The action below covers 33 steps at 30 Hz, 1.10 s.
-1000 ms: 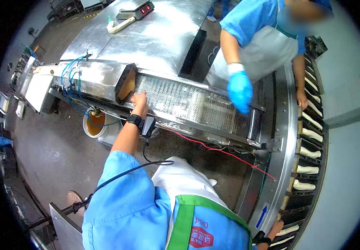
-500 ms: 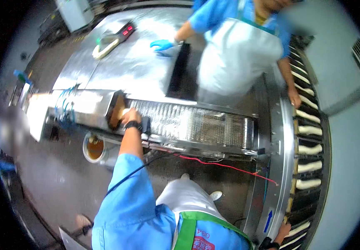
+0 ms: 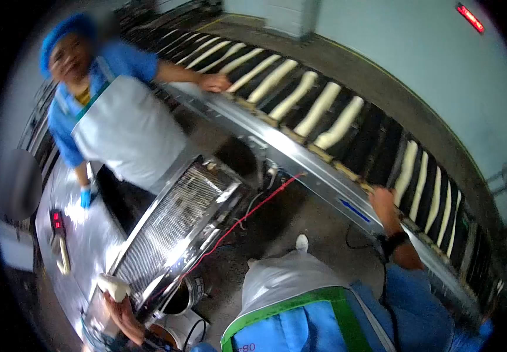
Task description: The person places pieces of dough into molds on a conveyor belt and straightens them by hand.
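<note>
At the lower left, my left hand (image 3: 123, 317) is closed around a thick white piece of dough (image 3: 114, 286), near the end of the metal mesh belt (image 3: 168, 229). On the right, my right hand (image 3: 383, 204) has its fingers curled at the near edge of the long conveyor (image 3: 283, 138); whatever they grip is hidden. Next to that hand lies a white dough strip (image 3: 406, 171) in a black trough. Several more dough strips (image 3: 318, 110) lie crosswise in the troughs farther along.
A co-worker (image 3: 127, 126) in a white apron stands beyond the mesh belt, one hand on the conveyor and a blue-gloved hand over the steel table (image 3: 54, 182). A scale display (image 3: 57, 220) glows red there. A red cable (image 3: 247, 216) runs beside the belt; a bucket (image 3: 193, 293) stands below.
My view has swung right toward the conveyor. My left hand, earlier at the machine's mouth, now shows the dough piece clearly. The right hand remains at the conveyor edge.
</note>
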Each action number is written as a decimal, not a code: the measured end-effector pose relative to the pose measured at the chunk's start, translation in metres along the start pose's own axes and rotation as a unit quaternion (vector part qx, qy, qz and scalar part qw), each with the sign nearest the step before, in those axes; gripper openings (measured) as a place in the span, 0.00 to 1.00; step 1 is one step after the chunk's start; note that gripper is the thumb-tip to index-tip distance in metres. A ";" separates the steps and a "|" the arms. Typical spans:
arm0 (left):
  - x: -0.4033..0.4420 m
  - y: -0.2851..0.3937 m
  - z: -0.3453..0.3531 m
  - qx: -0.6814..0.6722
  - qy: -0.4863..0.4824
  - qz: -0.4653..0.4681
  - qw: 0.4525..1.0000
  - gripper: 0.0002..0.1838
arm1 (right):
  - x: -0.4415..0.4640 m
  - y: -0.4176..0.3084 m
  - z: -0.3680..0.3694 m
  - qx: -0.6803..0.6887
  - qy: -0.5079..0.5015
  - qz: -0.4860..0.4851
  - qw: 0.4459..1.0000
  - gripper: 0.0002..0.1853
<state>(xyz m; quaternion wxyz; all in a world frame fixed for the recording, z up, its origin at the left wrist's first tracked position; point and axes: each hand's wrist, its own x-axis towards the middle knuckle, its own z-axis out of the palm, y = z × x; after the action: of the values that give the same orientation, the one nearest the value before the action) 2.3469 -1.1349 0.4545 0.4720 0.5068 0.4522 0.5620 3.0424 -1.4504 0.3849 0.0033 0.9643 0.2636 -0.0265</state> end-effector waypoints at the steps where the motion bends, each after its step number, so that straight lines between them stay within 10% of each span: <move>1: 0.011 0.023 0.034 -0.071 -0.011 -0.086 0.994 0.21 | 0.001 0.000 -0.009 -0.041 -0.020 -0.026 0.999 0.12; 9: -0.014 0.122 0.344 -0.265 -0.178 -0.195 0.927 0.22 | -0.015 0.015 -0.007 0.002 0.080 -0.098 0.992 0.11; 18: -0.099 0.059 0.657 -0.099 -0.584 -0.286 0.753 0.24 | -0.012 0.021 -0.022 0.074 0.059 -0.148 0.985 0.09; 21: -0.132 -0.017 0.686 0.108 -0.666 -0.073 0.735 0.26 | -0.007 0.024 -0.025 0.071 0.076 -0.158 0.982 0.10; 22: -0.129 -0.045 0.699 0.241 -0.748 0.162 0.596 0.25 | -0.007 0.024 -0.030 0.079 0.050 -0.158 0.983 0.10; 23: -0.142 -0.053 0.687 0.315 -0.627 0.377 0.605 0.22 | -0.006 0.024 -0.033 0.089 0.026 -0.158 0.983 0.10; 29: -0.146 -0.066 0.716 0.289 -0.742 0.274 0.539 0.18 | -0.003 0.026 -0.033 0.106 0.015 -0.159 0.981 0.10; 32: -0.148 -0.065 0.739 0.483 -0.703 0.255 0.457 0.15 | 0.008 0.024 -0.041 0.128 0.027 -0.204 0.970 0.11; 33: -0.139 -0.053 0.726 0.379 -0.720 0.245 0.527 0.14 | 0.015 0.020 -0.037 0.140 0.062 -0.234 0.960 0.12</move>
<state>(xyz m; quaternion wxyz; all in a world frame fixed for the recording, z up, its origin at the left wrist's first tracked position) 3.0804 -1.2431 0.4382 0.2440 0.9617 -0.0125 -0.1242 3.0674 -1.4595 0.4207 -0.1544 0.8663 0.4750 -0.0039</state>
